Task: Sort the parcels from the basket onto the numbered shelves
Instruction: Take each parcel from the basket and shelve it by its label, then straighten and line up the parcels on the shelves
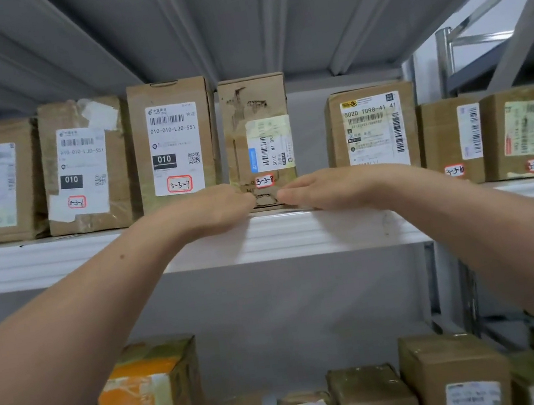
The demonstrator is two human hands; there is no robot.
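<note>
Parcel 3-3-8 stands upright on the white shelf, near its front edge. My left hand and right hand both lie on the parcel's lower front, fingertips pointing at each other and nearly meeting. On each hand the fingers are pressed together; whether either grip pinches the parcel I cannot tell, since the thumbs are hidden. Box 3-3-7 stands just left of the parcel, and box 5020 stands apart on its right.

The 3-3-8 parcel is brown cardboard, its label white, yellowish and blue with black barcode stripes, its tag white with a red border. The shelf edge is white and ribbed; a lower parcel is orange-topped.
</note>
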